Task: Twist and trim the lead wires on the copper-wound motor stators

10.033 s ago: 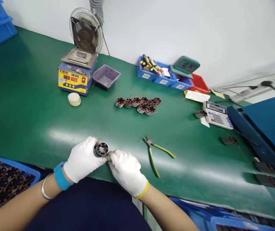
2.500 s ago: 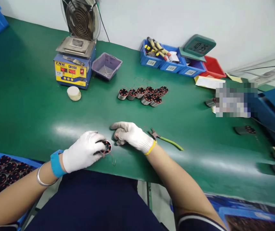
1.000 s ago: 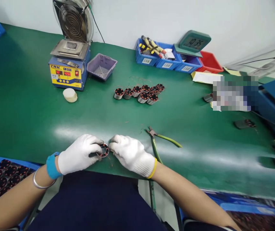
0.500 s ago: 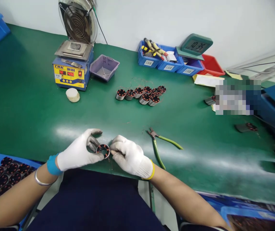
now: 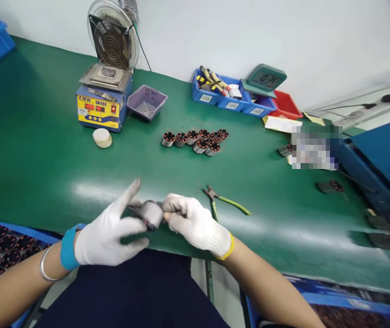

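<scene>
Just above the bench's front edge, a motor stator (image 5: 151, 214) is tilted so that its grey metal side faces me; it is blurred by motion. My left hand (image 5: 113, 228), in a white glove, has it between its fingers from the left, with one finger raised and others spread beneath. My right hand (image 5: 195, 223), also gloved, is closed in a pinch at the stator's right edge, and a bare fingertip shows there. Any wire within that pinch is hidden. Green-handled cutting pliers (image 5: 212, 193) lie open on the bench beyond my right hand, which partly covers one handle.
Several stators (image 5: 192, 137) stand grouped mid-bench. A blue-and-yellow soldering pot unit (image 5: 99, 109), a round cream block (image 5: 102, 138) and a purple tray (image 5: 147, 102) are at left. Tool bins (image 5: 231, 107) and a clock (image 5: 266, 77) stand behind. Crates of stators (image 5: 7, 248) sit low.
The stator has turned from showing its open end with copper windings to showing its side. My left fingers have spread and shifted. My right hand keeps its pinch. The view has moved slightly.
</scene>
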Motion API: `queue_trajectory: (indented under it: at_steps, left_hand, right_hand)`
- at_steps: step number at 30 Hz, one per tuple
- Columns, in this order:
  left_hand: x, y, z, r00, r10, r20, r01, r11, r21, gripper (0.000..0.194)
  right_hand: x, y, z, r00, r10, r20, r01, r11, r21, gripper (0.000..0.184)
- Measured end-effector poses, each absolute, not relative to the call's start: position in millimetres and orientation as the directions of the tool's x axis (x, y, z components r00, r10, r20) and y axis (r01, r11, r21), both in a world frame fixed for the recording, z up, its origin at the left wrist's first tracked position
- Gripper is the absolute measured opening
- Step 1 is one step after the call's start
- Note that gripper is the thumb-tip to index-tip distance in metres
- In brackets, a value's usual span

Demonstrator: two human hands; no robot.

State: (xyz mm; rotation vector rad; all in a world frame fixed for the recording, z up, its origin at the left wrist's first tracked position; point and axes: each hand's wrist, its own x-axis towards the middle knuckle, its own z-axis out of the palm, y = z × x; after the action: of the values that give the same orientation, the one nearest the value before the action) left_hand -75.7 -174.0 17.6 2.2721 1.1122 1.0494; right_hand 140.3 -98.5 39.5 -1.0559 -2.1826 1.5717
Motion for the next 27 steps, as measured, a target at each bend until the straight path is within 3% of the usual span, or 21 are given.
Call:
queue_trajectory:
  at_steps: [2, 3, 4, 6, 7, 9, 11, 13, 16, 18, 20, 23, 25, 27]
  left_hand:
    - [-80.6, -175.6, 17.2, 0.535, 0.63, 0.563, 0.461, -0.776, 0.43, 0.011]
    - [-82.2, -175.2, 17.2, 0.51, 0.653, 0.56, 0.459, -0.757, 0.465, 0.012]
    - [-82.7, -174.0, 17.0, 0.424, 0.749, 0.509, 0.463, -0.663, 0.588, 0.012]
    - [-80.9, -168.5, 15.7, 0.21, 0.963, 0.172, 0.343, -0.237, 0.909, 0.023]
    - [-79.2, -164.7, 14.7, 0.198, 0.978, -0.069, 0.202, 0.029, 0.979, 0.034]
    - [-76.2, -157.4, 12.7, 0.435, 0.808, -0.398, -0.005, 0.444, 0.896, 0.047]
    - [-74.9, -154.2, 12.7, 0.566, 0.682, -0.463, -0.054, 0.591, 0.805, 0.046]
    - [-75.0, -156.6, 16.1, 0.474, 0.783, -0.402, -0.11, 0.506, 0.855, 0.045]
    - [-74.8, -163.8, 25.0, 0.252, 0.953, -0.168, -0.119, 0.202, 0.972, 0.024]
    - [-72.7, -164.7, 28.8, 0.139, 0.988, -0.07, -0.072, 0.08, 0.994, 0.03]
    - [-69.4, -160.6, 28.3, 0.168, 0.981, -0.091, -0.034, 0.098, 0.995, 0.022]
    - [-66.4, -151.7, 20.5, 0.434, 0.879, -0.195, 0.096, 0.17, 0.981, 0.025]
    - [-67.2, -149.9, 12.7, 0.437, 0.89, -0.127, 0.27, 0.005, 0.963, 0.024]
    - [-69.3, -152.3, 4.5, 0.362, 0.931, 0.055, 0.401, -0.209, 0.892, 0.023]
  right_hand:
    - [141.8, -98.0, 44.1, -0.731, 0.623, -0.28, 0.407, 0.069, -0.911, 0.011]
    - [141.8, -99.0, 45.9, -0.733, 0.617, -0.287, 0.416, 0.071, -0.907, 0.011]
    - [141.3, -100.5, 47.1, -0.728, 0.629, -0.273, 0.424, 0.101, -0.9, 0.011]
    - [139.3, -104.1, 48.2, -0.713, 0.672, -0.2, 0.434, 0.199, -0.879, 0.011]
    - [138.3, -105.7, 48.1, -0.71, 0.686, -0.158, 0.433, 0.248, -0.867, 0.011]
    - [136.8, -107.6, 47.3, -0.712, 0.694, -0.106, 0.431, 0.313, -0.846, 0.01]
    - [136.6, -107.3, 46.6, -0.716, 0.69, -0.109, 0.441, 0.326, -0.836, 0.01]
    - [136.9, -105.3, 46.6, -0.699, 0.698, -0.158, 0.474, 0.286, -0.833, 0.01]
    - [135.8, -101.3, 47.6, -0.678, 0.667, -0.31, 0.483, 0.086, -0.872, 0.012]
    - [133.2, -100.0, 48.5, -0.702, 0.613, -0.362, 0.459, 0.002, -0.888, 0.013]
    - [129.8, -100.4, 48.8, -0.722, 0.613, -0.32, 0.468, 0.092, -0.879, 0.011]
    - [125.9, -101.6, 47.7, -0.711, 0.661, -0.241, 0.546, 0.302, -0.782, 0.008]
    - [125.6, -100.9, 46.2, -0.688, 0.685, -0.239, 0.586, 0.331, -0.739, 0.009]
    - [126.7, -98.9, 45.4, -0.67, 0.693, -0.267, 0.595, 0.286, -0.751, 0.01]
